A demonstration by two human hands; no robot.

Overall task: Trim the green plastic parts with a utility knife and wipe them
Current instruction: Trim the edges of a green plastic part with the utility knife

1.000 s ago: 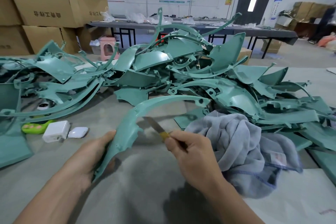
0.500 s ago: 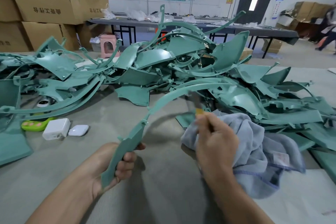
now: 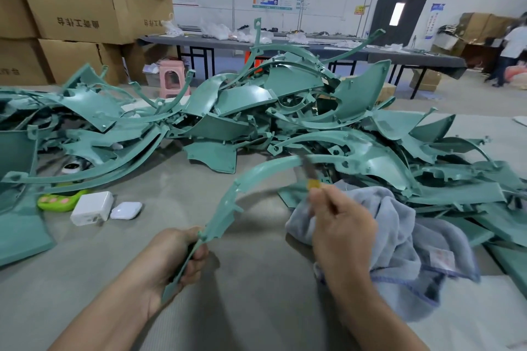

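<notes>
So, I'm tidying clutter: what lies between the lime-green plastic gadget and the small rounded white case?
In the head view, a white boxy charger block lies between the lime-green plastic gadget and the small rounded white case.

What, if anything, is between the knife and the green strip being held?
Nothing visible. The knife in the right hand, blade blurred, appears to reach the curved green strip gripped by the left hand. The grey towel lies beside the right hand, not between.

Bare mat (image 3: 256,279) ahead; parts heap (image 3: 256,111) blocks beyond, towel (image 3: 399,236) right.
</notes>
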